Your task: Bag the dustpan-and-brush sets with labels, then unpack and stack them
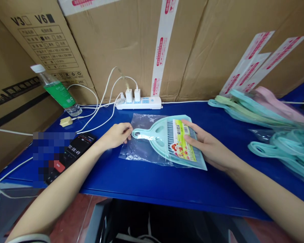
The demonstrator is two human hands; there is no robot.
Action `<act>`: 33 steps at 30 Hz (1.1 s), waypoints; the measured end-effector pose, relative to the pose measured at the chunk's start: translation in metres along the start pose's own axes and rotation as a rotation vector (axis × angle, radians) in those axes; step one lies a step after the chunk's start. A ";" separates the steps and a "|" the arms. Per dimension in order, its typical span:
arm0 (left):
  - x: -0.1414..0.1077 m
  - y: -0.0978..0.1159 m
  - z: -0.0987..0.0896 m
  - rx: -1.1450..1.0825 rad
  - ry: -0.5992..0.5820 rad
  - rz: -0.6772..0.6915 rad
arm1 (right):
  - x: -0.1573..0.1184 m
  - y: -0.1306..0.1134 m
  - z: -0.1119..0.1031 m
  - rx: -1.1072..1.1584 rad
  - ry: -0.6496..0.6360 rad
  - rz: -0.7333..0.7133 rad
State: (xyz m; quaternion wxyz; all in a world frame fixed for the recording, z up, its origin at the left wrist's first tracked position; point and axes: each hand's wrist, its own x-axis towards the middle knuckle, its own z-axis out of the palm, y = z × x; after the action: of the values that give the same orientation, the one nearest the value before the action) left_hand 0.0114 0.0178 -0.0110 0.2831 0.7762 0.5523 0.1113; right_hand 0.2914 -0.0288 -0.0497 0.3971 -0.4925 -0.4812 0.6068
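A light-blue dustpan (157, 143) lies on the blue table with a small brush (170, 133) nested in it. A yellow and white printed card (184, 141) sits over the brush. Around and under the dustpan spreads a clear plastic bag (138, 152). My left hand (118, 135) is closed in a pinch on the bag's left edge, right beside the dustpan's looped handle end. With thumb and fingers, my right hand (209, 145) grips the dustpan's wide right end; some of its fingers are hidden underneath.
More dustpans (281, 145) in blue, green and pink lie piled at the right. A white power strip (139, 103) with cables stands against cardboard boxes (131, 44). On the left are a bottle (59, 92), a yellowish plug (66, 121) and a phone (74, 152).
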 end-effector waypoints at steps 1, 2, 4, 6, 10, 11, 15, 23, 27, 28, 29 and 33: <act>0.000 -0.001 0.000 0.018 0.021 0.005 | 0.001 0.000 0.001 0.006 0.003 0.013; 0.001 -0.001 0.000 0.039 0.036 0.008 | 0.001 -0.001 0.003 0.014 0.008 0.029; 0.001 -0.001 0.001 0.088 0.052 0.008 | 0.001 -0.002 0.007 0.040 0.024 0.056; 0.000 0.000 0.001 0.148 0.065 0.003 | 0.001 -0.004 0.011 0.073 0.021 0.061; -0.002 0.004 -0.004 0.314 0.138 -0.041 | 0.001 -0.006 0.014 0.120 -0.023 0.024; -0.003 0.005 -0.006 0.359 0.155 -0.058 | 0.001 -0.005 0.013 0.123 -0.022 0.017; -0.008 0.007 -0.013 0.518 0.184 -0.132 | 0.003 -0.002 0.009 0.106 -0.012 0.003; -0.017 0.010 -0.021 0.749 0.200 -0.230 | 0.003 0.000 0.005 0.075 -0.011 0.011; -0.017 0.008 -0.024 0.817 0.224 -0.265 | 0.004 0.002 0.003 0.044 -0.029 -0.001; -0.016 0.008 -0.024 0.826 0.227 -0.271 | 0.003 0.002 0.003 0.037 -0.033 -0.001; -0.016 0.008 -0.024 0.834 0.228 -0.275 | 0.003 0.002 0.002 0.029 -0.037 -0.002; -0.017 0.007 -0.021 0.853 0.224 -0.273 | 0.000 0.000 0.002 -0.052 -0.067 -0.049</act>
State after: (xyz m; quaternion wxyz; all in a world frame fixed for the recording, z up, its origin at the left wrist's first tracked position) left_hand 0.0004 0.0077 0.0125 -0.1107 0.7266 0.6733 -0.0812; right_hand 0.2897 -0.0294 -0.0497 0.3827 -0.4700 -0.5217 0.6004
